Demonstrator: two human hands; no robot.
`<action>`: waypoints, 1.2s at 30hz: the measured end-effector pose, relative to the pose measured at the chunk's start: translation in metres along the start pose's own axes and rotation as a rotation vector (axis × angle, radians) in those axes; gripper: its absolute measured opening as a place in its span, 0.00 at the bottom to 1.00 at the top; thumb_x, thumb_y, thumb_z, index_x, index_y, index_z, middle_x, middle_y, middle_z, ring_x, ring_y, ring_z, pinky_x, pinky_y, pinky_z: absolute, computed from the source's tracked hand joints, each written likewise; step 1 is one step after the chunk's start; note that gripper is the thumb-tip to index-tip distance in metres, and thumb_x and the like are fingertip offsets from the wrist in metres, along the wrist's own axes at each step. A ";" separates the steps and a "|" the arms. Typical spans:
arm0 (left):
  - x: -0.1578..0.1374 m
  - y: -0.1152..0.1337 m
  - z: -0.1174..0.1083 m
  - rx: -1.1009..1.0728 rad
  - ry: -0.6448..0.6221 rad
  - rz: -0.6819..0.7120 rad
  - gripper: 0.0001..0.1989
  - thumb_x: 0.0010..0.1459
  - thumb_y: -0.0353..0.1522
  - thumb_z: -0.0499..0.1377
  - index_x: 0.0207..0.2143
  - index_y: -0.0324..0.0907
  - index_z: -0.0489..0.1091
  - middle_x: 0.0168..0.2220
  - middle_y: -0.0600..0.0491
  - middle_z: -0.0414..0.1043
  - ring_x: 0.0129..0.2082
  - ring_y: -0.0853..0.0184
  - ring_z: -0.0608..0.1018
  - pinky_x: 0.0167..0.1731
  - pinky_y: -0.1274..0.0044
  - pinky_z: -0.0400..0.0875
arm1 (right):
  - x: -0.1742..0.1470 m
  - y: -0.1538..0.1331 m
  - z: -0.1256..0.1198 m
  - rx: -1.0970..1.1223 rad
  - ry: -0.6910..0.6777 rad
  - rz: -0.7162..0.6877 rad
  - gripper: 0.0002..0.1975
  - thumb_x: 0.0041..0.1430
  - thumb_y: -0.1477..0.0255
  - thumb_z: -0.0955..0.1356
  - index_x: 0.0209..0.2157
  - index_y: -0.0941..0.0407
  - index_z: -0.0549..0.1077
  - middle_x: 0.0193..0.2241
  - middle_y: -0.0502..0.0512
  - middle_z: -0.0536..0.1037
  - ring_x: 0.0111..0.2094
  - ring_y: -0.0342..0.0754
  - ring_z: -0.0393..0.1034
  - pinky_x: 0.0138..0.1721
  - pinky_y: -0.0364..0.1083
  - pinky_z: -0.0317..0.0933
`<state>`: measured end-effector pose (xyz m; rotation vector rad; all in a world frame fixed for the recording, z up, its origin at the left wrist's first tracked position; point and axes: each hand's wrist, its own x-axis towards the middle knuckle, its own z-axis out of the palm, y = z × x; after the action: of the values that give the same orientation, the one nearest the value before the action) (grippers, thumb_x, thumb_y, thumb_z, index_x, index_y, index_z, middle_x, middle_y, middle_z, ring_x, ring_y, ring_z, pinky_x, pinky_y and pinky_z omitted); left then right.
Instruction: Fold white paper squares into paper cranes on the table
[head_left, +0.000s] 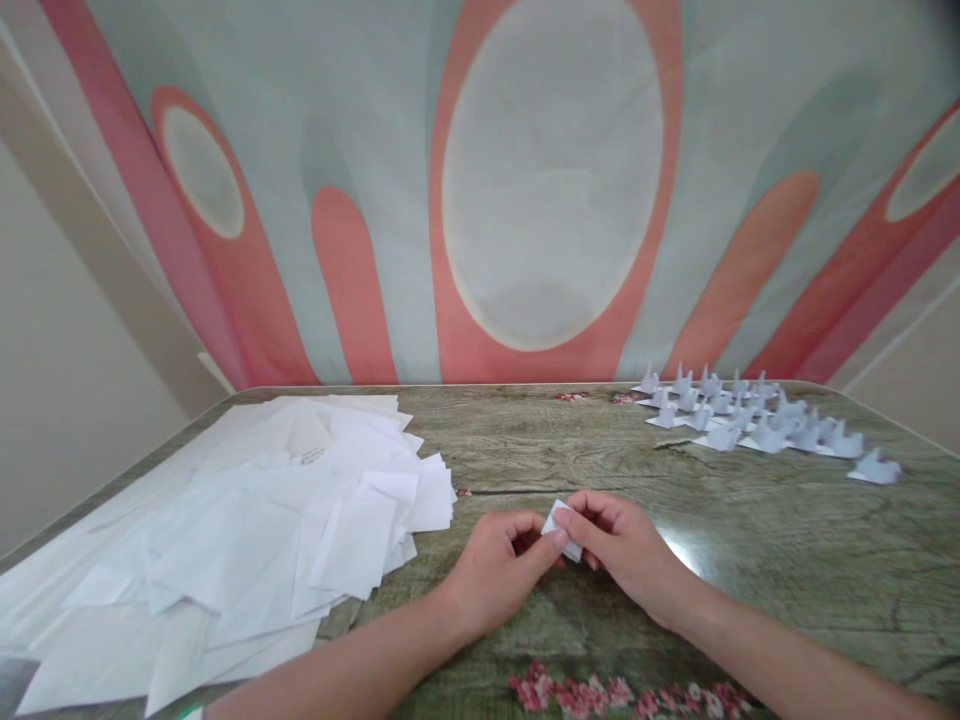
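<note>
A small folded piece of white paper (559, 517) is pinched between both hands above the middle of the table. My left hand (499, 555) grips its lower left side, thumb on top and fingers curled beneath. On the upper right side, my right hand (619, 545) holds the same paper, its thumb pressed on the face. The fingertips hide part of the folds. To the left of my hands lies a wide heap of loose white paper sheets (247, 540), with several small squares (352, 545) at its right edge.
Several folded white paper figures (765, 425) with upright points stand in rows at the back right. One figure (875, 467) sits apart at the right end. The wood-patterned table (517, 450) meets a wall covering (405, 280) with coral shapes behind it.
</note>
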<state>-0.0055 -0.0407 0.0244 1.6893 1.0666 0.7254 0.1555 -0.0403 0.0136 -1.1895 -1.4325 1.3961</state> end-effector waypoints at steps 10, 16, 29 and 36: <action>0.000 -0.001 -0.001 0.003 0.020 -0.024 0.17 0.56 0.39 0.51 0.25 0.36 0.70 0.22 0.55 0.67 0.23 0.72 0.67 0.26 0.81 0.61 | 0.001 -0.003 -0.006 0.046 -0.101 0.025 0.16 0.53 0.59 0.66 0.27 0.59 0.71 0.20 0.47 0.68 0.20 0.37 0.56 0.21 0.38 0.50; -0.001 -0.002 0.001 -0.026 0.023 -0.021 0.17 0.56 0.39 0.50 0.25 0.36 0.69 0.22 0.55 0.65 0.23 0.72 0.66 0.25 0.82 0.59 | 0.001 0.002 -0.008 0.034 -0.095 0.033 0.16 0.54 0.59 0.65 0.26 0.59 0.70 0.20 0.47 0.66 0.20 0.37 0.54 0.21 0.39 0.49; 0.000 0.002 0.005 0.132 0.047 -0.036 0.18 0.54 0.38 0.52 0.19 0.35 0.66 0.17 0.59 0.54 0.20 0.75 0.56 0.19 0.82 0.50 | -0.004 -0.002 -0.002 0.028 -0.048 -0.083 0.12 0.54 0.65 0.67 0.23 0.59 0.69 0.20 0.47 0.70 0.23 0.39 0.60 0.25 0.39 0.53; 0.000 0.006 0.005 0.138 0.040 -0.064 0.19 0.54 0.39 0.52 0.18 0.34 0.67 0.16 0.59 0.53 0.19 0.75 0.56 0.19 0.82 0.49 | -0.003 -0.002 -0.002 0.040 -0.026 -0.144 0.11 0.53 0.68 0.68 0.21 0.58 0.70 0.21 0.48 0.69 0.24 0.41 0.62 0.28 0.41 0.55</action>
<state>0.0007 -0.0441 0.0277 1.7547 1.2165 0.6595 0.1581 -0.0430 0.0162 -1.0259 -1.4715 1.3393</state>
